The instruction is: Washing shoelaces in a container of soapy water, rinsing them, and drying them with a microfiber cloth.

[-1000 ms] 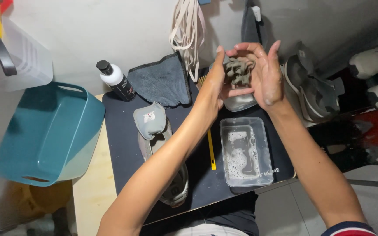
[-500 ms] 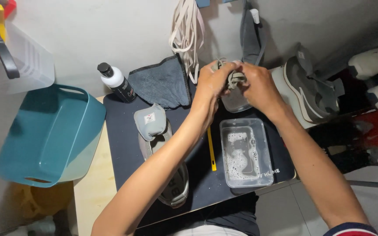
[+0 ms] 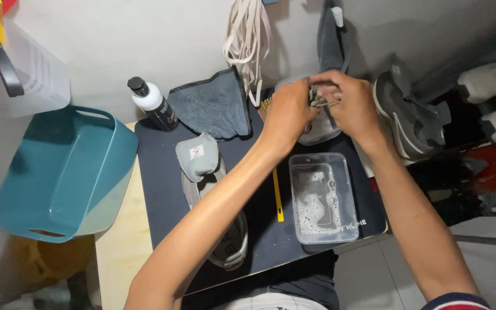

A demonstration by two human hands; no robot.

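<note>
My left hand (image 3: pixel 285 112) and my right hand (image 3: pixel 348 103) meet over a small clear bowl (image 3: pixel 320 129) at the back of the dark mat (image 3: pixel 162 189). Both grip a small wadded grey cloth (image 3: pixel 318 96) between them, squeezed tight. A clear rectangular tub (image 3: pixel 317 198) with soapy water sits just in front of the hands. A grey sneaker (image 3: pixel 210 201) with its tongue pulled up lies on the mat under my left forearm. A thin yellow stick (image 3: pixel 278 198) lies between sneaker and tub.
A teal plastic basket (image 3: pixel 58 172) stands at the left. A white bottle with a black cap (image 3: pixel 151 103) and a grey towel (image 3: pixel 213 103) are at the back. White laces (image 3: pixel 248 40) hang on the wall. Another grey shoe (image 3: pixel 409 115) lies at the right.
Both hands have come down from chest height toward the small bowl, closing tighter round the wadded cloth, which was more exposed a second ago.
</note>
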